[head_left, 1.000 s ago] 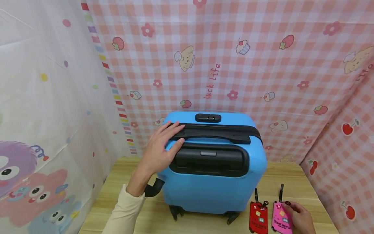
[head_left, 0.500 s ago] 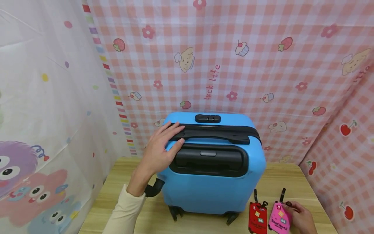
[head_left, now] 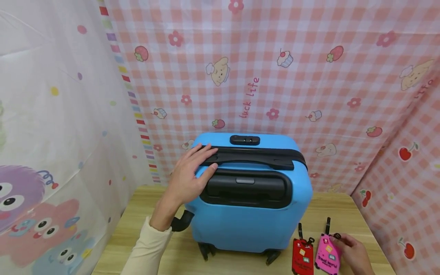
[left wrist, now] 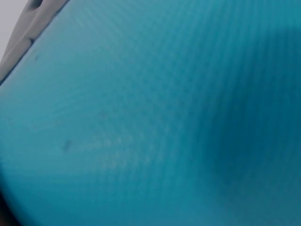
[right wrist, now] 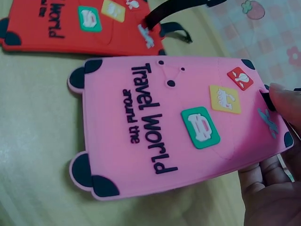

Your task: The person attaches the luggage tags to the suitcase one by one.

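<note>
A blue hard-shell suitcase (head_left: 247, 229) stands upright in the head view, its black top handle (head_left: 247, 157) folded down. My left hand (head_left: 189, 177) rests on its top left corner with extended fingers across the handle's end; only the blue shell fills most of the left wrist view. At the lower right, my right hand (head_left: 354, 252) pinches a pink luggage tag (right wrist: 160, 127) by its strap end. The right wrist view shows the thumb on top and fingers beneath. Just left of it lies a red luggage tag (head_left: 302, 256) with a black strap.
The suitcase stands on a wood-grain table (head_left: 137, 236). Close behind it hangs a pink checked cloth (head_left: 295, 88). A white cartoon-print cloth (head_left: 68, 126) borders the left, and another checked cloth (head_left: 409, 183) the right. A black side handle (head_left: 183, 220) sticks out from the suitcase's left.
My right hand has shifted the pink luggage tag slightly left, toward the red one, and its tilt has changed. My left hand has stayed on the suitcase.
</note>
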Available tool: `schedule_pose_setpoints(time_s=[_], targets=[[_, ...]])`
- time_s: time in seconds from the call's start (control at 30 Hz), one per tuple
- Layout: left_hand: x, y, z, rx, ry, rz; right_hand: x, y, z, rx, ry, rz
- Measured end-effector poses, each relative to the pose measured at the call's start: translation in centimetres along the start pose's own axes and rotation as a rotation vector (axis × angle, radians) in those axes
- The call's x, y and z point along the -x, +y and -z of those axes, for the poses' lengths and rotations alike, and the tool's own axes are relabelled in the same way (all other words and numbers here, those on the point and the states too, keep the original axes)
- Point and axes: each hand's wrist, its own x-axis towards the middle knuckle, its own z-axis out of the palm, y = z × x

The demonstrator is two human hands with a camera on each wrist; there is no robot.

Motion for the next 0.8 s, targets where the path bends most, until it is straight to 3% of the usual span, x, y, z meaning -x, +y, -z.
schedule_pose_setpoints(time_s=[0.2,0.47,0.8], targets=[[0.1,0.0,-0.1,0.010,-0.001,-0.003,0.2,-1.2,0.5,0.081,0.015,0.049],[0.0,0.1,0.1,0.004,0.008,-0.009,1.0,-4.6,1.7,0.052,0.014,0.115],[0.0,0.2,0.1,0.006,-0.002,0.004,2.7,-9.5,2.6,0.049,0.089,0.332]])
